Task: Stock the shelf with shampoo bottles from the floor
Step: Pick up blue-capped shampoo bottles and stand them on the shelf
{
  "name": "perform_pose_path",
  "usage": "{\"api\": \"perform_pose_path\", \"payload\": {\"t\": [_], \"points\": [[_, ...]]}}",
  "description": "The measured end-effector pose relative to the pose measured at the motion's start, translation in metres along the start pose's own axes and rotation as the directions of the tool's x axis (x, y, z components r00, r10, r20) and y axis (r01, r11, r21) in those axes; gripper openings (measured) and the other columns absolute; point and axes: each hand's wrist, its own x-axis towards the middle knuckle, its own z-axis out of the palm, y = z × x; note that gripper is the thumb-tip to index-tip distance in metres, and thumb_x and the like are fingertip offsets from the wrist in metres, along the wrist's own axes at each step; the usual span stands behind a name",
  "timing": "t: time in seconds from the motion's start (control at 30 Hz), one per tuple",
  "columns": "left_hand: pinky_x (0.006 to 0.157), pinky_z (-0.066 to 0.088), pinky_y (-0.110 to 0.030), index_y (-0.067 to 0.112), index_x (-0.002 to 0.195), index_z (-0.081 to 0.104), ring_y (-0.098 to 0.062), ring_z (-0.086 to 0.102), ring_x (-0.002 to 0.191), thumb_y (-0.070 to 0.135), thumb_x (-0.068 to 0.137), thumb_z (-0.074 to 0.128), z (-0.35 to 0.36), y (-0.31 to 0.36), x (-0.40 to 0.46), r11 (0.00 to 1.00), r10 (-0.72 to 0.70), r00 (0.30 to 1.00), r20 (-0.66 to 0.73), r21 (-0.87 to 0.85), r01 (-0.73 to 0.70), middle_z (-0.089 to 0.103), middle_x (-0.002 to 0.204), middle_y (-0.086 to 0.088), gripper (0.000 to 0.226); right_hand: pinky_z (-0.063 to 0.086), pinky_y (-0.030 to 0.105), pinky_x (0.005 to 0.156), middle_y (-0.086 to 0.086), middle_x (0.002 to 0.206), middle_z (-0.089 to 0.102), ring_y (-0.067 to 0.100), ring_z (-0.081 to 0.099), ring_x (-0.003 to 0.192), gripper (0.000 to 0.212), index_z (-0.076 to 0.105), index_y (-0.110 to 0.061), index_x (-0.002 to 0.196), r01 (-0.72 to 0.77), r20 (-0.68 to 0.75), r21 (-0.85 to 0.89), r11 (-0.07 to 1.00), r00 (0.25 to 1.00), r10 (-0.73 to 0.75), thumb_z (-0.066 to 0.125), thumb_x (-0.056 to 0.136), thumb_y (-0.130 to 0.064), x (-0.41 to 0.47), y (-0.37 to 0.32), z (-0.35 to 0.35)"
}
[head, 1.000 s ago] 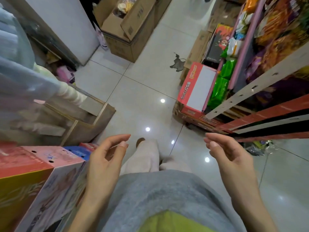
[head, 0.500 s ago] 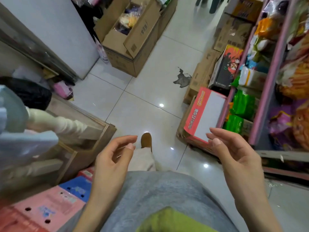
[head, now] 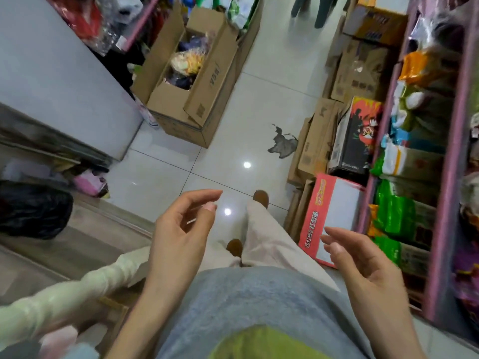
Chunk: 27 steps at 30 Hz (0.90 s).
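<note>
My left hand (head: 178, 234) floats in front of my waist, fingers loosely bent, holding nothing. My right hand (head: 363, 260) is raised at the same height to the right, palm turned inward, also empty. Both hang over the tiled aisle floor (head: 228, 141), above my legs and brown shoes (head: 260, 198). No shampoo bottle can be made out. A pink-framed shelf (head: 451, 177) packed with bagged goods runs along the right side.
An open cardboard box (head: 191, 81) of goods stands at the aisle's far left beside a white cabinet (head: 57, 81). Cartons and a red-and-white box (head: 331, 218) line the shelf foot on the right. Another person's pale sleeve (head: 77, 296) reaches in at lower left. Someone's legs (head: 311, 9) stand far down the aisle.
The view has swung up and forward along the aisle; the pink and red boxes at lower left have dropped out of sight. Both hands stay empty and raised; my feet have stepped forward.
</note>
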Motion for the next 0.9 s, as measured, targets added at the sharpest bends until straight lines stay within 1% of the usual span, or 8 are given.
{"api": "perform_pose_path", "payload": {"t": [0.07,0.2,0.3,0.4,0.5,0.67,0.87,0.9], "points": [[0.078,0.050,-0.020,0.036,0.096,0.070,-0.004,0.065,0.097,0.031,0.083,0.055,0.006,0.011,0.031,1.000,0.004,1.000,-0.001,-0.002,-0.004,0.071,0.100,0.016,0.020,0.056,0.027,0.078,-0.016,0.099,0.072,0.003,0.065,0.099,0.031,0.068,-0.044,0.097,-0.014,0.002,-0.021,1.000,1.000,0.014,0.059,0.090,-0.015,0.031,-0.012,0.006],[0.083,0.050,-0.026,0.032,0.096,0.070,-0.006,0.065,0.098,0.029,0.084,0.056,0.025,0.033,0.099,0.999,0.010,0.999,-0.033,-0.030,-0.011,0.071,0.101,0.015,0.019,0.050,0.013,0.083,-0.016,0.099,0.072,0.000,0.065,0.098,0.023,0.069,-0.033,0.096,0.032,0.016,-0.024,0.999,0.999,-0.032,0.059,0.091,-0.014,0.113,-0.043,0.009],[0.085,0.050,-0.029,0.034,0.095,0.070,-0.007,0.065,0.099,0.020,0.091,0.060,0.042,0.058,0.155,1.000,-0.011,1.000,-0.024,-0.024,0.010,0.071,0.101,0.014,0.018,0.047,0.006,0.079,-0.019,0.097,0.071,-0.004,0.064,0.095,0.022,0.069,-0.032,0.097,0.048,0.037,-0.048,0.998,0.998,-0.046,0.058,0.091,-0.014,0.178,-0.075,0.004],[0.082,0.049,-0.025,0.039,0.096,0.069,-0.005,0.065,0.098,0.026,0.089,0.058,0.058,0.090,0.205,1.000,-0.008,1.000,-0.021,0.000,0.008,0.071,0.099,0.015,0.018,0.048,0.007,0.074,-0.020,0.096,0.071,-0.005,0.064,0.094,0.021,0.068,-0.033,0.097,0.059,0.071,-0.048,0.997,0.996,-0.055,0.058,0.091,-0.015,0.236,-0.109,-0.001],[0.080,0.048,-0.023,0.038,0.099,0.069,-0.006,0.065,0.099,0.034,0.084,0.054,0.072,0.120,0.250,1.000,0.011,0.999,-0.050,0.008,-0.010,0.070,0.100,0.016,0.021,0.045,0.001,0.068,-0.025,0.095,0.070,-0.008,0.063,0.091,0.021,0.068,-0.034,0.097,0.074,0.094,-0.044,0.996,0.993,-0.069,0.057,0.091,-0.018,0.288,-0.142,-0.001],[0.080,0.050,-0.028,0.038,0.098,0.070,-0.006,0.066,0.095,0.027,0.089,0.058,0.094,0.150,0.305,1.000,0.011,0.999,-0.047,0.009,-0.010,0.070,0.099,0.017,0.018,0.047,0.003,0.067,-0.025,0.094,0.070,-0.009,0.063,0.092,0.022,0.068,-0.035,0.098,0.106,0.092,-0.034,0.994,0.990,-0.102,0.056,0.091,-0.019,0.354,-0.183,-0.001],[0.074,0.050,-0.013,0.039,0.098,0.069,-0.003,0.066,0.093,0.034,0.083,0.055,0.113,0.172,0.380,1.000,-0.017,1.000,-0.007,0.020,0.017,0.071,0.098,0.015,0.021,0.046,0.003,0.076,-0.023,0.098,0.070,-0.008,0.064,0.094,0.022,0.068,-0.031,0.103,0.134,0.068,-0.030,0.991,0.989,-0.131,0.057,0.092,-0.014,0.439,-0.223,0.007],[0.075,0.050,-0.015,0.039,0.098,0.069,-0.004,0.066,0.093,0.034,0.083,0.055,0.115,0.176,0.396,1.000,-0.017,1.000,0.002,0.021,0.017,0.072,0.098,0.014,0.021,0.046,0.002,0.077,-0.023,0.098,0.070,-0.008,0.064,0.095,0.022,0.068,-0.031,0.104,0.131,0.063,-0.031,0.991,0.990,-0.129,0.057,0.092,-0.015,0.453,-0.229,0.009]]}}
